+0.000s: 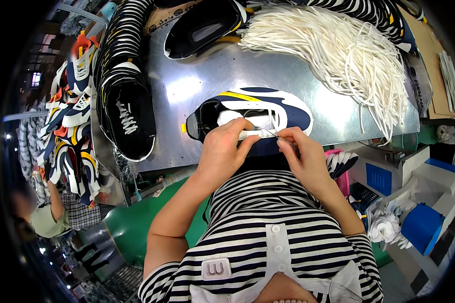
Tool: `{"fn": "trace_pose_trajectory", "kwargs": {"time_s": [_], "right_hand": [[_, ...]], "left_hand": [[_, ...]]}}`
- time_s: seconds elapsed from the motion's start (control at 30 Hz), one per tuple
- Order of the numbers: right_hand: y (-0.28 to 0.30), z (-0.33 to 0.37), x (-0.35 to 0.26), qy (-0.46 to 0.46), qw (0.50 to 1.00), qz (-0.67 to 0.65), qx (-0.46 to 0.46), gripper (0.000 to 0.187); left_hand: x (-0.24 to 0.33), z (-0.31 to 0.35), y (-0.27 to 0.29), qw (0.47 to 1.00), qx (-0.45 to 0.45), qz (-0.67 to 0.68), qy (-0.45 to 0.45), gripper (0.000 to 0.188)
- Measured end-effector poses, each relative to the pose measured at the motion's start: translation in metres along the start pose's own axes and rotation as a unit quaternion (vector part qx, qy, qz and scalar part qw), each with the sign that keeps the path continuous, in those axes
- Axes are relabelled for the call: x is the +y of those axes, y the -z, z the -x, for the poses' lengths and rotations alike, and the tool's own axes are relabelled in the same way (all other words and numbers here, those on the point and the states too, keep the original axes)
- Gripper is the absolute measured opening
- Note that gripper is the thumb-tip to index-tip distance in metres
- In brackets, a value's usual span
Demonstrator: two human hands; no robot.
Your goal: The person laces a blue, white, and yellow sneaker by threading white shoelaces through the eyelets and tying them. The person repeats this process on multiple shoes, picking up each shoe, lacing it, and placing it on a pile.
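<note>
A navy, white and yellow shoe upper [294,112] lies on its side on the metal tabletop, its toe to the right. My left hand [226,154] is closed on the near edge of its opening, thumb and forefinger pinching the white eyelet strip. White shoelace [274,117] crosses the throat close to the toe. Just right of the left fingertips, my right hand [304,157] is closed in a pinch at the same eyelet edge, on the lace. A thin dark line shows at its fingertips, too small to name.
A big heap of white laces [328,43] covers the table's far right. Nested dark uppers [129,113] line the left side, and another upper [202,30] lies at the back. Finished-looking uppers [76,116] hang farther left, near another person [50,212]. Grey-blue equipment [419,202] stands at right.
</note>
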State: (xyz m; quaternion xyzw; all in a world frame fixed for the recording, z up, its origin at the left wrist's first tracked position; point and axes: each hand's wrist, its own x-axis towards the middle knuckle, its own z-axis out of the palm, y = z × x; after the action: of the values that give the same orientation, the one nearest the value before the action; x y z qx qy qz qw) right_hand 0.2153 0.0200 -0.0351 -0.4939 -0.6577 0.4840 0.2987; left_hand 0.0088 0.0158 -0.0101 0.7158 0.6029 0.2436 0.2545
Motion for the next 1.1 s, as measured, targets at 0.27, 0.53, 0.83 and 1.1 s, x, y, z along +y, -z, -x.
{"fn": "trace_pose_trajectory", "kwargs": {"time_s": [0.27, 0.53, 0.83, 1.1], "right_hand": [[-0.006, 0.001, -0.002, 0.104, 0.989, 0.1, 0.011, 0.011], [-0.019, 0.001, 0.006, 0.052, 0.997, 0.055, 0.024, 0.013], [-0.014, 0.002, -0.001, 0.05, 0.997, 0.05, 0.02, 0.014], [-0.021, -0.008, 0.006, -0.011, 0.998, -0.061, -0.019, 0.012]], "left_hand": [[-0.007, -0.001, 0.001, 0.999, 0.002, 0.038, -0.024, 0.023], [-0.008, 0.003, 0.0, 0.999, 0.02, 0.021, -0.044, 0.025], [-0.007, 0.002, -0.002, 0.999, 0.032, 0.001, -0.03, 0.023], [-0.012, 0.002, -0.007, 0.992, 0.057, -0.007, -0.116, 0.02]]}}
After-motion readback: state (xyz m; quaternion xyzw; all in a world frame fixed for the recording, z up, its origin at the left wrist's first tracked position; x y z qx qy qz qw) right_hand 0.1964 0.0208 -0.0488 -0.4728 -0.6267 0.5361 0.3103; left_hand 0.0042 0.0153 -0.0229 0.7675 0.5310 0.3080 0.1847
